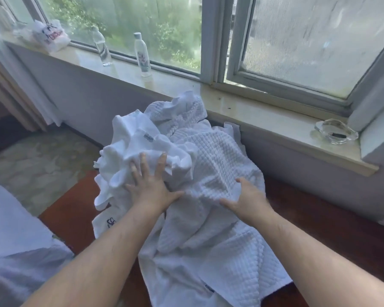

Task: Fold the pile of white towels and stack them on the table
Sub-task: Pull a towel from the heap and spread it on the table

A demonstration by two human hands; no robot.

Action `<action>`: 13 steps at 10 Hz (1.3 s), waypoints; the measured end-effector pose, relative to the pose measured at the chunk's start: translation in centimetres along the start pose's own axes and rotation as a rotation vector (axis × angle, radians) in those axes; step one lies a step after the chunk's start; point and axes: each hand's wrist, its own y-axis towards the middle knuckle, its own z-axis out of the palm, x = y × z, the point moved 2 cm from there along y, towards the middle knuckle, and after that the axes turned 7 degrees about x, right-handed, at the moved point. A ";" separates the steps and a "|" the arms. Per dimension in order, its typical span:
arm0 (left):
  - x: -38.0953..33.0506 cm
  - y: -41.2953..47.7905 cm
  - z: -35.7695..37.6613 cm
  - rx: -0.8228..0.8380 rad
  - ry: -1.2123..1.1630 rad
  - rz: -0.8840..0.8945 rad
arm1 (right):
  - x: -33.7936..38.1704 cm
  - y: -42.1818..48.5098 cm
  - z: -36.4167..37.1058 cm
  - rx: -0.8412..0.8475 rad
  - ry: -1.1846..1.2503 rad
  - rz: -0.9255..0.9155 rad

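Observation:
A heap of white towels lies on a red-brown wooden table (319, 218) below the window. A crumpled smooth towel (133, 142) sits on the left of the heap. A large waffle-weave towel (215, 229) spreads over the middle and hangs toward me. My left hand (149, 182) rests flat on the crumpled towel with its fingers spread. My right hand (246, 196) grips a fold of the waffle-weave towel, thumb on top and fingers tucked under the cloth.
On the window sill (264, 114) stand two clear bottles (142, 54), a plastic bag (49, 36) at the far left and a glass ashtray (335, 131) at the right. A white bed cover (16, 240) fills the lower left. Patterned carpet (38, 165) lies beyond.

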 end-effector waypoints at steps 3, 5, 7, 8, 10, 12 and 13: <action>1.8 3.9 4.6 -0.202 0.084 0.068 | 0.4 6.5 5.4 -0.045 0.070 0.016; -0.4 1.1 2.1 -0.298 -0.113 0.467 | -0.2 6.9 4.5 0.109 0.045 0.112; -5.1 -4.1 0.1 -0.117 -0.469 0.516 | -0.3 5.2 3.9 0.200 0.193 -0.092; -4.9 -3.7 -0.6 -0.042 -0.634 0.302 | -0.7 4.3 4.1 0.314 -0.012 -0.157; 0.8 -0.6 -1.1 -0.266 -0.310 0.030 | 0.3 4.9 4.9 -0.042 -0.300 -0.038; 6.2 3.1 3.0 -0.033 -0.739 -0.249 | 0.2 5.4 5.2 -0.053 0.129 -0.069; 3.7 3.8 2.4 0.009 -0.561 -0.156 | -0.1 4.5 4.6 -0.024 0.426 -0.100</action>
